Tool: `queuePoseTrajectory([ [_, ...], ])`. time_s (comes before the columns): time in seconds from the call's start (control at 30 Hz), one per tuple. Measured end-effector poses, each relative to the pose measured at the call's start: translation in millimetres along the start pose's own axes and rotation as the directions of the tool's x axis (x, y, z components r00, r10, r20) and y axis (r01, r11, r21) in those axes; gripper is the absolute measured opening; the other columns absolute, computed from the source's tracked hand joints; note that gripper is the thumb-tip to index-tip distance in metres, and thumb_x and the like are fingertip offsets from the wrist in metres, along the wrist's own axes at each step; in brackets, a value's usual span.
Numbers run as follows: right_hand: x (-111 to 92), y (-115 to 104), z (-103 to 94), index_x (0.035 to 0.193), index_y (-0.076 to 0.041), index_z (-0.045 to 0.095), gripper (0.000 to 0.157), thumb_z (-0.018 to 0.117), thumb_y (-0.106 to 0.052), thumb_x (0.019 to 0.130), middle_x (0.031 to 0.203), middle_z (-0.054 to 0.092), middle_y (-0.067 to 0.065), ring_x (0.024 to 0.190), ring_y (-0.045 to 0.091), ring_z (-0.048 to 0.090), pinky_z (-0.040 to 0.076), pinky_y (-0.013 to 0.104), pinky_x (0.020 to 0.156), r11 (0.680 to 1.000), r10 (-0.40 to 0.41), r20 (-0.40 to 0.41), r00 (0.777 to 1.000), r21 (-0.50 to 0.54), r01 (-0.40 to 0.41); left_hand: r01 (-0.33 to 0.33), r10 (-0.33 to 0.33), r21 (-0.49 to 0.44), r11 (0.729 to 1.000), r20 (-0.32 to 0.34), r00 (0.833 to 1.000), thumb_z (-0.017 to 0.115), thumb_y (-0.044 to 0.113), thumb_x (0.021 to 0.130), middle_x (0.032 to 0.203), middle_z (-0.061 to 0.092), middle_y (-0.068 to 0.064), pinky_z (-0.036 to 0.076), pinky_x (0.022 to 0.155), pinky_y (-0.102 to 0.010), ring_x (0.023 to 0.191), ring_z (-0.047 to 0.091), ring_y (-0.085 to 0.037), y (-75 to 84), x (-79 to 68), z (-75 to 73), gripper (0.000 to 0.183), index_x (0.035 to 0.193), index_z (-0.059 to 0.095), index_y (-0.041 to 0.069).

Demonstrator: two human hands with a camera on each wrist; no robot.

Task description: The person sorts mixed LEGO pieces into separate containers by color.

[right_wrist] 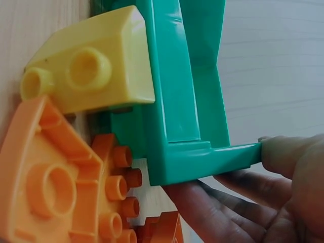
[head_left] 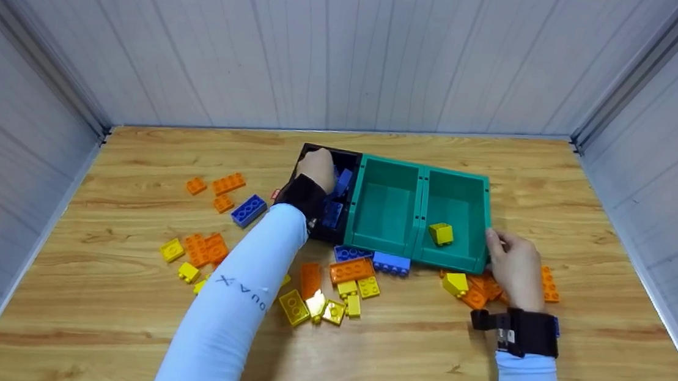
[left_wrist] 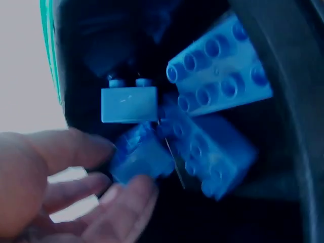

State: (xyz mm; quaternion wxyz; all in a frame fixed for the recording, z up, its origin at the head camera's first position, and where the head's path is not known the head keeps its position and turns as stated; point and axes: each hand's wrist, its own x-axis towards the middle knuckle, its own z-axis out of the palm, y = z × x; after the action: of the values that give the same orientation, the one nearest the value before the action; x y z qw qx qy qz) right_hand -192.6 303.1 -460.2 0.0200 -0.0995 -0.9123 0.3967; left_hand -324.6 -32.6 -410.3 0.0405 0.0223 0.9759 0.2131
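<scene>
My left hand [head_left: 318, 168] reaches down into the black bin [head_left: 320, 233] at the left end of a row of joined bins. In the left wrist view its thumb and fingers pinch a small blue brick [left_wrist: 144, 161] among several other blue bricks [left_wrist: 129, 105]. At the row's right end, my right hand [head_left: 516, 264] grips the side wall of the right green bin [head_left: 488, 197], thumb at the rim and fingers against the outside. A yellow sloped brick [head_left: 441, 234] lies inside that bin. The middle green bin [head_left: 387, 204] stands between it and the black one.
Loose orange bricks [head_left: 229, 183], yellow bricks [head_left: 173, 250] and a blue brick [head_left: 249, 210] lie left of the bins. More bricks, including an orange one [head_left: 351, 270], lie in front. A yellow sloped brick [right_wrist: 91, 66] and orange pieces sit by my right hand. Panel walls [head_left: 351, 56] enclose the table.
</scene>
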Motion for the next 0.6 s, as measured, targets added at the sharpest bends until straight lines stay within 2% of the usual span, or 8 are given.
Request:
queuePoseTrajectory([
  [0.07, -0.2, -0.4, -0.1, 0.134, 0.005, 0.057, 0.060, 0.038, -0.044, 0.106, 0.116, 0.065, 0.025, 0.090, 0.031, 0.067, 0.058, 0.036, 0.069, 1.000, 0.001, 0.000, 1.000, 0.007, -0.001, -0.040, 0.039, -0.049, 0.998, -0.024, 0.999, 0.055, 0.003, 0.094, 0.087, 0.068, -0.017, 0.055, 0.081, -0.044, 0.088, 0.066, -0.031, -2.0, -1.5, -0.6, 0.026, 0.068, 0.055, 0.006],
  [0.13, 0.3, -1.0, -0.4, 0.134, 0.004, 0.058, 0.059, 0.038, -0.044, 0.106, 0.115, 0.065, 0.025, 0.089, 0.030, 0.067, 0.058, 0.035, 0.068, 1.000, 0.003, -0.005, 1.000, 0.010, -0.003, -0.076, 0.074, -0.082, 0.994, -0.031, 0.997, 0.057, 0.002, 0.092, 0.081, 0.065, -0.016, 0.052, 0.076, -0.043, 0.082, 0.062, -0.030, -4.6, -3.6, -3.6, 0.028, 0.066, 0.049, 0.006],
  [0.2, 1.2, -1.6, -0.1, 0.134, 0.003, 0.058, 0.058, 0.039, -0.044, 0.106, 0.113, 0.066, 0.024, 0.087, 0.030, 0.066, 0.058, 0.034, 0.067, 1.000, 0.008, -0.005, 1.000, 0.008, -0.008, -0.107, 0.103, -0.108, 0.988, -0.043, 0.994, 0.060, 0.002, 0.093, 0.089, 0.068, -0.018, 0.051, 0.081, -0.041, 0.089, 0.062, -0.031, -7.1, -6.2, -8.9, 0.017, 0.076, 0.062, 0.001],
  [0.23, 1.6, -1.8, 0.2, 0.135, 0.003, 0.058, 0.059, 0.038, -0.044, 0.106, 0.113, 0.066, 0.023, 0.087, 0.030, 0.066, 0.058, 0.033, 0.067, 1.000, 0.010, -0.002, 1.000, 0.008, -0.010, -0.118, 0.113, -0.114, 0.986, -0.048, 0.992, 0.061, 0.003, 0.093, 0.098, 0.069, -0.019, 0.051, 0.085, -0.040, 0.096, 0.063, -0.031, -8.4, -7.5, -12.3, 0.010, 0.087, 0.068, -0.002],
  [0.3, 2.3, -2.1, 0.7, 0.135, 0.002, 0.058, 0.059, 0.038, -0.045, 0.106, 0.113, 0.066, 0.022, 0.087, 0.029, 0.066, 0.057, 0.033, 0.066, 1.000, 0.017, 0.004, 1.000, 0.003, -0.017, -0.123, 0.119, -0.129, 0.984, -0.036, 0.992, 0.062, 0.008, 0.095, 0.113, 0.068, -0.021, 0.049, 0.093, -0.039, 0.108, 0.062, -0.033, -10.8, -10.4, -20.1, 0.023, 0.111, 0.069, -0.007],
  [0.37, 2.4, -2.2, 1.1, 0.136, 0.002, 0.058, 0.059, 0.038, -0.046, 0.106, 0.112, 0.065, 0.022, 0.086, 0.029, 0.066, 0.057, 0.033, 0.066, 1.000, 0.024, 0.010, 1.000, 0.000, -0.024, -0.135, 0.129, -0.133, 0.982, -0.050, 0.990, 0.063, 0.011, 0.096, 0.123, 0.065, -0.021, 0.047, 0.099, -0.039, 0.117, 0.059, -0.033, -13.3, -13.5, -28.6, 0.034, 0.125, 0.064, -0.007],
  [0.6, 2.1, -0.8, -0.8, 0.133, 0.004, 0.059, 0.057, 0.039, -0.042, 0.106, 0.111, 0.067, 0.023, 0.081, 0.029, 0.068, 0.057, 0.032, 0.063, 1.000, -0.001, -0.011, 1.000, -0.014, 0.001, -0.181, 0.159, -0.183, 0.966, -0.130, 0.979, 0.063, 0.014, 0.097, 0.115, 0.069, -0.020, 0.053, 0.089, -0.040, 0.102, 0.066, -0.030, -29.4, -34.5, -62.5, 0.031, 0.121, 0.068, -0.005],
])
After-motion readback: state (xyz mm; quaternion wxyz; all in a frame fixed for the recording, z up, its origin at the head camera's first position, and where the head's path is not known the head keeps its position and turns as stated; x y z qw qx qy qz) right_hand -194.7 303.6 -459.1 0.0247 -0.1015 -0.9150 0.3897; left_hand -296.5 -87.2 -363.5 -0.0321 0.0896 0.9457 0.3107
